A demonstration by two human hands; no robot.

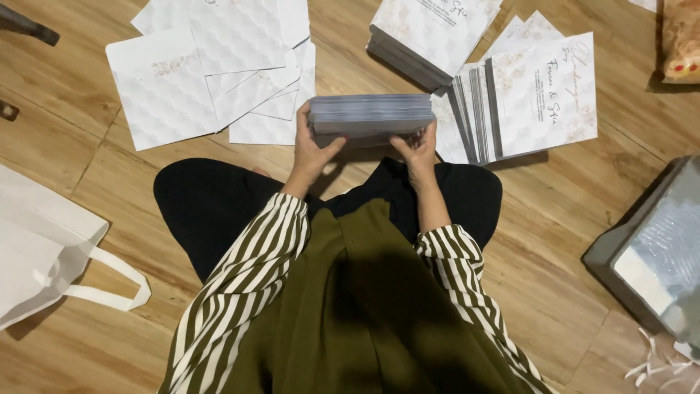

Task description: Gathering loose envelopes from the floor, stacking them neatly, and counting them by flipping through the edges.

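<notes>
**Card stack squared up between both hands over a wooden floor**

Wooden floor planks (554, 241) fill the view, and everything is laid directly on them. A thick stack of cards (370, 115) is held edge-on just beyond the knees of the seated person, clamped from both ends. The left hand (312, 149) is closed around the stack's left end, thumb underneath and fingers curled over the top; the right hand (417, 146) is closed around the right end in the same way. The edges of the stack look nearly flush, so the step in hand is judged to be the evening-up of the pile.

Loose white quilted-pattern sheets (211, 66) are scattered toward the far left of the floor. A neat pile of printed cards (430, 33) lies at the far edge, and a fanned row of cards (536, 98) lies just right of the held stack. A white tote bag (44, 248) rests at the left edge, a grey box (656, 248) at the right.

A next move would call for a steady two-handed grip, so that no cards slip sideways.
</notes>
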